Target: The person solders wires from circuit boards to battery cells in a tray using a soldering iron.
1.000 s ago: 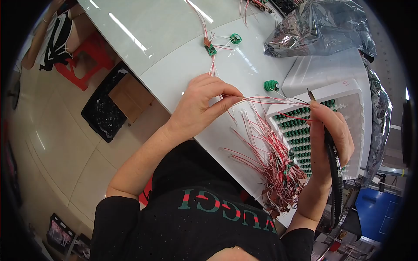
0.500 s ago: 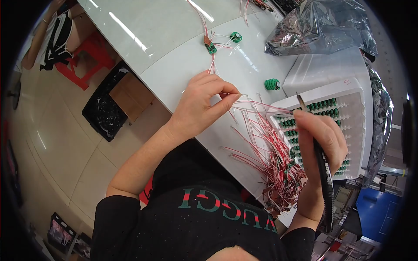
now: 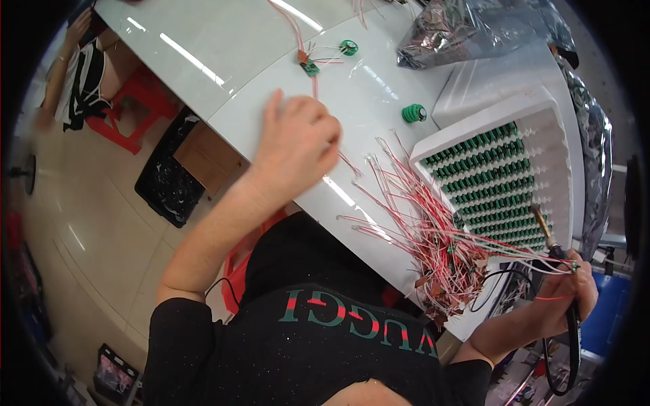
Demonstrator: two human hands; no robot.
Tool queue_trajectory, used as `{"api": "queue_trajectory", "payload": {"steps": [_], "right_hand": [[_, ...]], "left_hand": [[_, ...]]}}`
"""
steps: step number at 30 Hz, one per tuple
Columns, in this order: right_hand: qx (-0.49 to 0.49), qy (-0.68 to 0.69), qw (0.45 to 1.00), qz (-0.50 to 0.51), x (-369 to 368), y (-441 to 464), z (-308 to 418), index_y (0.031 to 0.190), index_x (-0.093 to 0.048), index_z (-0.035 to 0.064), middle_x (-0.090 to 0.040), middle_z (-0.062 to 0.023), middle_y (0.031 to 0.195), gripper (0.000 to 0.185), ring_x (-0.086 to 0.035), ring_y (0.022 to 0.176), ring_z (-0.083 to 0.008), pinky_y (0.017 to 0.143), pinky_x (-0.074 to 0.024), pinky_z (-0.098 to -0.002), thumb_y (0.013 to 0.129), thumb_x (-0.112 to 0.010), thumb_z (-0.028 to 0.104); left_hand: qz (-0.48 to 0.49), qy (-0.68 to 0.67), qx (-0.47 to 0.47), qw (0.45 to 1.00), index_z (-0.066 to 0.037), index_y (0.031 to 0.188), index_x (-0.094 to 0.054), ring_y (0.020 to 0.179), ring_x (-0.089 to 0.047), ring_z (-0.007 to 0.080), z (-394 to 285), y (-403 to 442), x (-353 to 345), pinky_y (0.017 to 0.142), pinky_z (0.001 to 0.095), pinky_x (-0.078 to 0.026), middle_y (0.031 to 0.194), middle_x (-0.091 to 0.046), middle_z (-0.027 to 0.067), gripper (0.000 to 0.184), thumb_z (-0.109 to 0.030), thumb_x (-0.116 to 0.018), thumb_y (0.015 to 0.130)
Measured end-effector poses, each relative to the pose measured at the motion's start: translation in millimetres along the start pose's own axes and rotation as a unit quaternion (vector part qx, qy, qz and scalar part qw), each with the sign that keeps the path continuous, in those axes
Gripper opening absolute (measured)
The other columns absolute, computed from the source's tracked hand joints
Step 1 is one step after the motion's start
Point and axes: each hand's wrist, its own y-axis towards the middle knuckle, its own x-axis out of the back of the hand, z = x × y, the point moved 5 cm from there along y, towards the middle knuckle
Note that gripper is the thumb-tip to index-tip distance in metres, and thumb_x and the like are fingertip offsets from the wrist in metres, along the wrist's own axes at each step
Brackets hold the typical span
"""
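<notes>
My left hand point(image 3: 298, 149) hangs over the table's near edge, smeared by motion; one finger points up, the others look curled, and I cannot tell whether they hold anything. Far to the right, my right hand point(image 3: 569, 294) is closed round a black soldering iron point(image 3: 556, 252), its metal tip pointing up and left. Red and white wires point(image 3: 518, 250) with a small green part stretch to that hand's fingers. These wires run from a tangled pile of red and white wires point(image 3: 433, 237). Beyond my left hand lies a small green board point(image 3: 309, 67) wired to a green coil point(image 3: 349, 47).
A white foam tray point(image 3: 555, 135) holds rows of green parts. Another green coil point(image 3: 414, 113) stands left of it. Silver plastic bags point(image 3: 481, 34) lie at the back right. Left of the table are a red stool point(image 3: 139, 108), a black crate point(image 3: 162, 186) and a seated person point(image 3: 95, 68).
My right hand has swung right and down with the iron, and wires now trail to it from the pile. My left hand has drawn back left, away from the wires. The view has shifted slightly.
</notes>
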Motion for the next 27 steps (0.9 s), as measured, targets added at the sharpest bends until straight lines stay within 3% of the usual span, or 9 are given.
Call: {"api": "queue_trajectory", "payload": {"steps": [5, 7, 8, 11, 12, 15, 17, 22, 27], "right_hand": [[-0.068, -0.092, 0.988, -0.099, 41, -36, -10, 0.102, -0.046, 0.0037, -0.052, -0.0175, 0.076, 0.015, -0.054, 0.067, -0.0282, 0.062, -0.0492, -0.0401, 0.088, -0.049, 0.009], [-0.080, -0.111, 0.983, -0.119, 51, -49, -14, 0.103, -0.046, 0.0021, -0.051, -0.0171, 0.080, 0.016, -0.054, 0.066, -0.0287, 0.063, -0.0506, -0.0442, 0.088, -0.048, 0.007], [-0.081, -0.067, 0.988, -0.114, 65, -58, -22, 0.103, -0.046, 0.0016, -0.051, -0.0170, 0.080, 0.016, -0.053, 0.066, -0.0287, 0.064, -0.0508, -0.0459, 0.088, -0.048, 0.006], [-0.076, -0.006, 0.986, -0.146, 75, -70, -19, 0.101, -0.048, -0.0006, -0.051, -0.0170, 0.077, 0.014, -0.052, 0.064, -0.0280, 0.066, -0.0505, -0.0513, 0.088, -0.047, 0.004], [-0.079, 0.002, 0.985, -0.151, 79, -74, -19, 0.101, -0.048, -0.0010, -0.051, -0.0170, 0.077, 0.014, -0.052, 0.064, -0.0281, 0.067, -0.0503, -0.0516, 0.088, -0.046, 0.004], [-0.083, 0.004, 0.981, -0.174, 92, -87, -21, 0.106, -0.050, 0.0002, -0.050, -0.0142, 0.069, 0.019, -0.050, 0.064, -0.0238, 0.076, -0.0469, -0.0511, 0.088, -0.046, 0.002], [-0.091, 0.006, 0.978, -0.187, 102, -98, -19, 0.108, -0.051, 0.0008, -0.049, -0.0128, 0.064, 0.021, -0.050, 0.065, -0.0220, 0.081, -0.0451, -0.0511, 0.087, -0.045, 0.001], [-0.111, 0.002, 0.968, -0.225, 116, -120, -22, 0.103, -0.050, -0.0019, -0.050, -0.0153, 0.070, 0.019, -0.052, 0.067, -0.0238, 0.078, -0.0473, -0.0484, 0.085, -0.046, -0.003], [-0.129, -0.013, 0.960, -0.249, 119, -138, -23, 0.099, -0.049, -0.0049, -0.052, -0.0183, 0.078, 0.017, -0.054, 0.069, -0.0255, 0.075, -0.0502, -0.0445, 0.083, -0.047, -0.007]], "left_hand": [[-0.027, 0.235, 0.021, 0.971, -0.010, 0.079, -0.058, 0.108, -0.045, 0.0246, 46, 13, 43, 0.099, 0.0525, -0.023, 0.096, -0.055, 0.0047, 0.011, -0.011, -0.061, 0.069], [-0.061, 0.228, -0.009, 0.972, -0.010, 0.084, -0.059, 0.109, -0.044, 0.0259, 36, 18, 57, 0.100, 0.0513, -0.024, 0.098, -0.055, 0.0055, 0.015, -0.012, -0.061, 0.069], [-0.077, 0.223, -0.023, 0.972, -0.010, 0.086, -0.059, 0.110, -0.044, 0.0265, 29, 19, 61, 0.100, 0.0506, -0.024, 0.099, -0.055, 0.0059, 0.017, -0.012, -0.061, 0.070], [0.007, -0.039, -0.113, 0.993, -0.010, 0.097, -0.058, 0.111, -0.044, 0.0289, -17, 21, 21, 0.099, 0.0493, -0.026, 0.103, -0.055, 0.0085, 0.028, -0.017, -0.064, 0.071], [0.029, -0.058, -0.150, 0.987, -0.009, 0.100, -0.057, 0.112, -0.043, 0.0294, -37, 19, 4, 0.098, 0.0489, -0.027, 0.105, -0.053, 0.0097, 0.032, -0.020, -0.065, 0.071], [0.118, -0.095, -0.221, 0.964, -0.009, 0.110, -0.054, 0.116, -0.040, 0.0300, -85, 5, -32, 0.097, 0.0424, -0.029, 0.118, -0.048, 0.0103, 0.045, -0.025, -0.068, 0.070], [0.140, -0.113, -0.243, 0.953, -0.010, 0.110, -0.054, 0.112, -0.042, 0.0286, -105, -4, -44, 0.093, 0.0406, -0.032, 0.115, -0.048, 0.0094, 0.045, -0.025, -0.068, 0.070], [0.163, -0.140, -0.236, 0.948, -0.010, 0.104, -0.058, 0.099, -0.045, 0.0250, -136, -15, -75, 0.083, 0.0373, -0.036, 0.103, -0.050, 0.0056, 0.031, -0.020, -0.064, 0.075], [0.189, -0.139, -0.249, 0.940, -0.009, 0.104, -0.058, 0.101, -0.046, 0.0257, -158, -13, -90, 0.084, 0.0372, -0.036, 0.104, -0.051, 0.0065, 0.030, -0.017, -0.063, 0.076]]}}
